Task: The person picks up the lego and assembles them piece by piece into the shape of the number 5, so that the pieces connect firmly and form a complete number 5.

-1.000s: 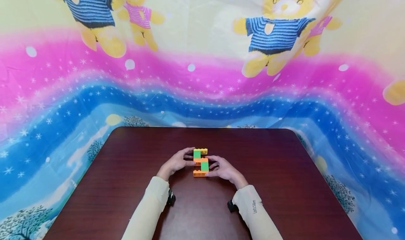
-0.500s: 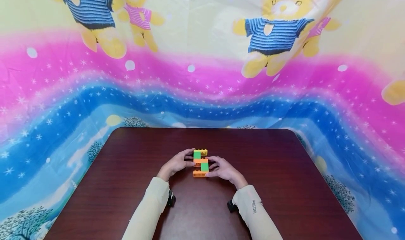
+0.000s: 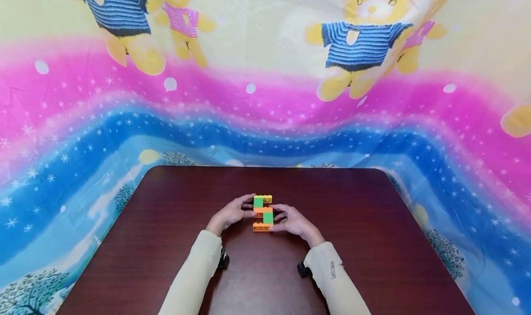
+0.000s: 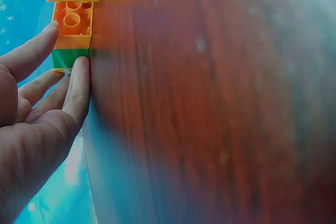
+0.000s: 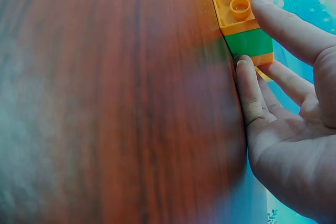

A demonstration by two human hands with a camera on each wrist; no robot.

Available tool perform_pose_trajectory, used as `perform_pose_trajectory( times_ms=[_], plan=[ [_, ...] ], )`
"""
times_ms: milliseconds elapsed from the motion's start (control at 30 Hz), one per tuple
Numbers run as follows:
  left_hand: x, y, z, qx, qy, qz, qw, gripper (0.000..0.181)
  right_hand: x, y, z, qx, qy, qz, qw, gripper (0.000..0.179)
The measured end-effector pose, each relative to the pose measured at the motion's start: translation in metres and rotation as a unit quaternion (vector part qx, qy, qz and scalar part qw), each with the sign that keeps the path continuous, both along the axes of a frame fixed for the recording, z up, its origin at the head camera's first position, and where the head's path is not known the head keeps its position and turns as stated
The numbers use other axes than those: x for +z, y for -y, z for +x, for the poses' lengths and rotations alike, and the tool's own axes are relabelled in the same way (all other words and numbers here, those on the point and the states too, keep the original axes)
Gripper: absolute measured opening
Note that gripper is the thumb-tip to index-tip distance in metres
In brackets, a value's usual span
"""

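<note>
An S-shaped toy brick figure (image 3: pixel 268 217) lies on the table in the head view: a yellow brick (image 3: pixel 265 199) at the far end, orange bricks in the middle and at the near end, green bricks between them. My left hand (image 3: pixel 228 216) holds its left side, thumb at the middle orange brick (image 4: pixel 72 22) and fingers by the far green brick (image 4: pixel 71 57). On the right side, my right hand (image 3: pixel 296 222) grips it, thumb at the near orange brick (image 5: pixel 234 3) and fingers by the near green brick (image 5: pixel 249 43). The hollow undersides of orange bricks face the wrist cameras.
The dark reddish-brown table (image 3: pixel 352 259) has rounded far corners. A cloth backdrop (image 3: pixel 265 103) printed with bears hangs close behind it and along both sides. Black wrist cameras (image 3: pixel 304 270) sit below the sleeve cuffs.
</note>
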State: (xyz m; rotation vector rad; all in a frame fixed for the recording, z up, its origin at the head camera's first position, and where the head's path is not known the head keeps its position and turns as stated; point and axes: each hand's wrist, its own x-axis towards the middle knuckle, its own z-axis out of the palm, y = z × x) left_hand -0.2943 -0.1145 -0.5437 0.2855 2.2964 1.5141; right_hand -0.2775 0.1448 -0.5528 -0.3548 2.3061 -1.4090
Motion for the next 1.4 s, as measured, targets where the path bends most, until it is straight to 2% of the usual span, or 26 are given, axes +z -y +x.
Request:
perform_pose_trajectory(
  times_ms=[600,967,1167,1267,1333,1400],
  plan=[
    [0.005,0.001,0.001,-0.004,0.011,-0.007,0.9999,0.071,0.0,0.002,-0.001,-0.004,0.006,0.002,1.0,0.079],
    [0.0,0.002,0.001,-0.003,0.005,0.001,1.0,0.071,0.001,0.0,0.001,0.009,-0.004,0.007,0.9999,0.079],
    [-0.002,0.01,0.002,-0.016,-0.001,0.019,0.9997,0.078,0.002,0.0,0.002,0.009,-0.005,-0.001,0.9999,0.085],
    [0.001,0.017,0.001,-0.023,-0.025,0.008,0.9994,0.078,0.005,-0.003,0.003,0.018,-0.015,-0.005,0.9997,0.086],
    [0.005,0.024,0.0,-0.025,-0.06,-0.019,0.9977,0.074,0.008,-0.007,0.004,0.027,-0.025,-0.007,0.9993,0.084],
    [0.01,0.034,-0.002,-0.019,-0.105,-0.058,0.9926,0.069,0.01,-0.013,0.005,0.029,-0.034,-0.003,0.999,0.081]
  ],
)
